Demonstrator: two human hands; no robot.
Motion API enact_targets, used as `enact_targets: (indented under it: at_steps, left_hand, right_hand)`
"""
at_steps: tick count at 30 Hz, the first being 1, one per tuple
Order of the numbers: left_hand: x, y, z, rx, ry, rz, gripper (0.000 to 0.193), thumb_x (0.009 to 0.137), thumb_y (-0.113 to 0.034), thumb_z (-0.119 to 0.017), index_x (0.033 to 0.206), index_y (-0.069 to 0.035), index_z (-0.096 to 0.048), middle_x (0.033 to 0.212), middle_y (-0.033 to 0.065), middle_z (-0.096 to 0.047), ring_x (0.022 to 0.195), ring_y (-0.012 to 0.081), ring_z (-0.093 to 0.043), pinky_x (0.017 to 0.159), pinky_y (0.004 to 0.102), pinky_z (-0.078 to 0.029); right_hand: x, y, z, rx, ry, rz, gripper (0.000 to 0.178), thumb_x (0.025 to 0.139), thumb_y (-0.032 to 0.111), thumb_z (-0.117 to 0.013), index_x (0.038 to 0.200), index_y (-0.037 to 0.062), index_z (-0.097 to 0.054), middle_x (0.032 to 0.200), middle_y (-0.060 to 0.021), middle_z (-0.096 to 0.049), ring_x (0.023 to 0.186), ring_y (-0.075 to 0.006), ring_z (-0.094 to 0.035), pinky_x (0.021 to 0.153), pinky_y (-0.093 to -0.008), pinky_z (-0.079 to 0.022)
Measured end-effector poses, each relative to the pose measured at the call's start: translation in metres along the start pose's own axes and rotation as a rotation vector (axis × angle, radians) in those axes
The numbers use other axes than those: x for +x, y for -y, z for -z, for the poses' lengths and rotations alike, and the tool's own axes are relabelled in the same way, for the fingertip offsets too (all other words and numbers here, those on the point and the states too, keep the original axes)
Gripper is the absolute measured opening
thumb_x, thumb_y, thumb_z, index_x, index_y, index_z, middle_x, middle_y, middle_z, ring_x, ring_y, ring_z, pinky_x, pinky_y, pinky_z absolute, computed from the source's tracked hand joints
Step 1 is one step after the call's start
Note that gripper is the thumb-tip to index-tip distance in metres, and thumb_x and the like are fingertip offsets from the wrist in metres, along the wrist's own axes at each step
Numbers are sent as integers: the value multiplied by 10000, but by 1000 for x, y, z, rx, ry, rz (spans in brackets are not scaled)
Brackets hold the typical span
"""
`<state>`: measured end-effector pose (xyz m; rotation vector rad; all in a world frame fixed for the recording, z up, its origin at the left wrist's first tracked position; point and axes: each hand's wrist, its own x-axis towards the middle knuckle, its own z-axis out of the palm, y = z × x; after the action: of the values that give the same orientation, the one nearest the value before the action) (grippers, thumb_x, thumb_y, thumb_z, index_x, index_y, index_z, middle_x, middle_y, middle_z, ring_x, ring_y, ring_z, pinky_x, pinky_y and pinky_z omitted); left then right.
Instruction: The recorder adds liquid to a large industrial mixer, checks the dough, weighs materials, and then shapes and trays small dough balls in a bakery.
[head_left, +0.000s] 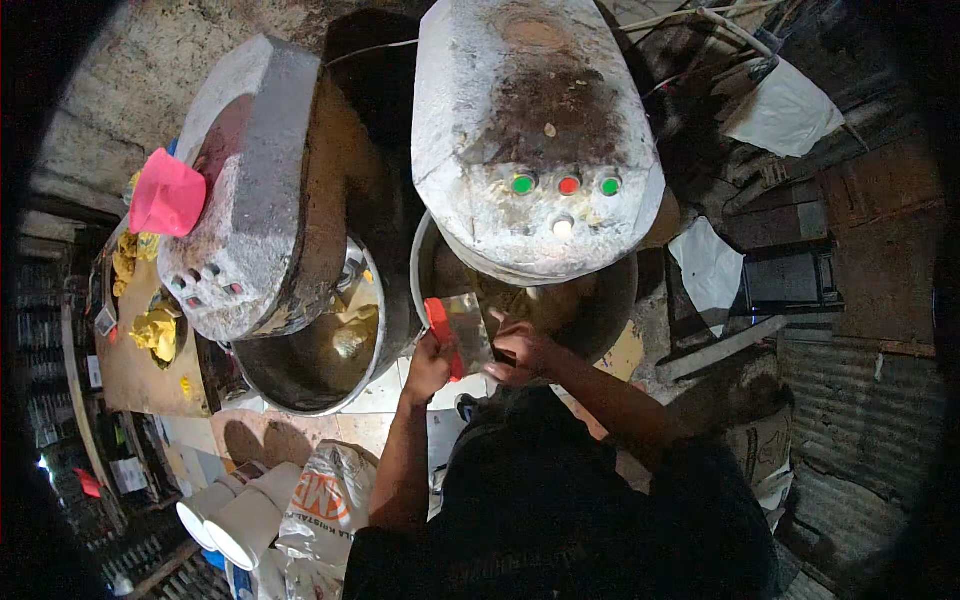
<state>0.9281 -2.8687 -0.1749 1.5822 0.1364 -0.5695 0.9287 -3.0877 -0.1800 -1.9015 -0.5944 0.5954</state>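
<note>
Scraper (464, 335) with a red handle is over the near-left rim of the big bowl (612, 308), the left hand (428, 368) wrapped round the red part and the right hand (525, 352) half curled beside the blade, but I can't tell if it touches. It looks light and stiff, maybe slippery, so the red part seems best to hold; a white mixer (485, 120) stands behind.
</note>
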Motion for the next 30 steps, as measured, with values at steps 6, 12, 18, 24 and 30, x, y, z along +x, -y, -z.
enact_targets:
  at_steps: [6,12,18,24,30]
  left_hand:
    - [2,-15,-6,-29,73,-37,191,870,-67,-432,1005,0,-549,776,26,-566,686,103,-517,608,265,-426]
    - [-36,-2,29,81,-103,44,132,875,-102,-454,943,-20,-532,755,32,-551,658,106,-520,578,283,-427]
    - [-98,55,45,-168,-330,66,125,891,-185,-515,861,-66,-495,674,-4,-502,565,86,-482,485,257,-375]
    - [-146,50,58,-155,-603,135,150,892,-170,-531,957,-38,-503,722,15,-528,622,99,-510,533,275,-415]
    - [-104,-39,56,-226,-476,-101,174,926,-179,-508,1029,-39,-495,733,-4,-506,571,95,-482,493,252,-387]
  right_hand:
    - [21,-29,-22,-146,-353,689,321,740,281,-707,784,17,-529,629,-117,-508,609,-277,-536,1008,-486,-344]
    - [36,-64,-18,-100,-568,398,285,812,266,-654,700,51,-505,569,-72,-462,507,-196,-462,530,-317,-403]
    - [27,-161,-28,1419,-163,-247,419,933,400,-455,1091,26,-558,1000,-135,-567,723,-197,-605,672,-339,-510]
    - [3,-264,-56,292,69,-649,521,912,439,-487,1191,0,-485,1079,-157,-501,913,-234,-526,794,-384,-470]
    - [-15,-267,-39,1644,-173,-814,414,887,404,-506,1069,35,-552,959,-148,-512,867,-222,-486,777,-389,-423]
